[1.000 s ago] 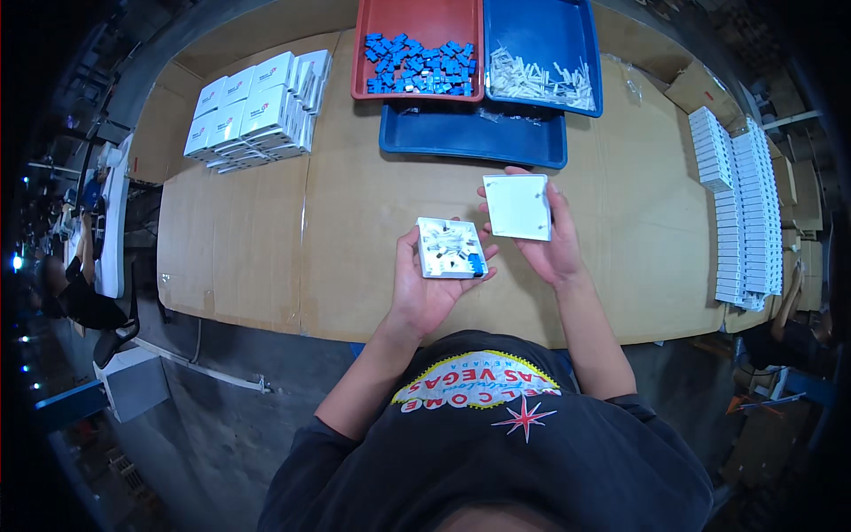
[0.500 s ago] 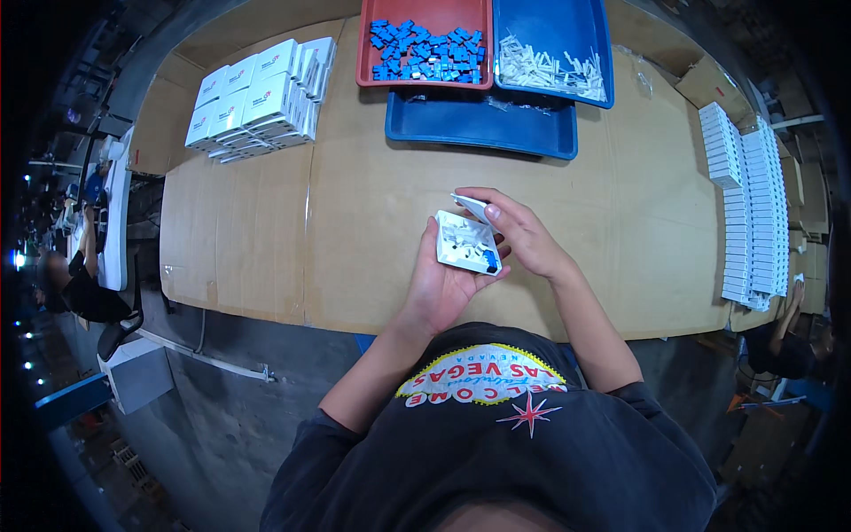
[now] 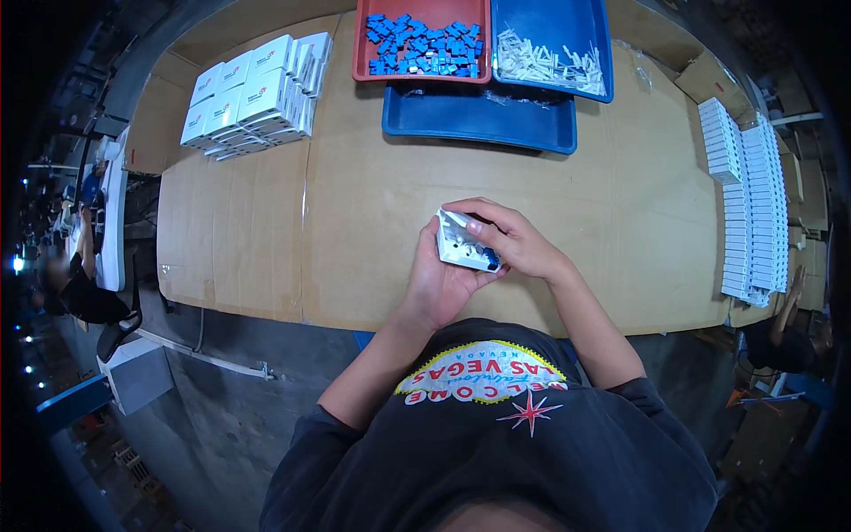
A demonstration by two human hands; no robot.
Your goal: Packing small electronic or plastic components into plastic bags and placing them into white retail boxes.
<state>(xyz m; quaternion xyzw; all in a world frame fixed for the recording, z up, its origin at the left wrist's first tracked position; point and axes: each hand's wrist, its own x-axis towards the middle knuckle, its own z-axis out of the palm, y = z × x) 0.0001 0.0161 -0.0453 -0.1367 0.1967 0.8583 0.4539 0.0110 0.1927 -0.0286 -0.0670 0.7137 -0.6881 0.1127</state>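
A small white box (image 3: 458, 252) rests in my left hand (image 3: 441, 282), whose fingers and palm cradle it from below and from the left side. Inside it lie small white pieces, and a dark blue piece shows at its lower right corner. My right hand (image 3: 519, 241) bends over the box, fingers along its far edge and thumb reaching over the opening. The lid is mostly hidden beneath these fingers, partly lowered over the box.
Beyond my hands stand a red tray (image 3: 355, 53) of blue parts, a blue tray (image 3: 606, 53) of white parts and another blue tray (image 3: 479, 124). White boxes (image 3: 244, 97) are stacked at left; rows of white boxes (image 3: 749, 208) line the right. Other people work at both sides.
My right hand has pressed the raised lid down toward the box, and its fingers now lie lower across the far edge. My left hand keeps its hold on the box.
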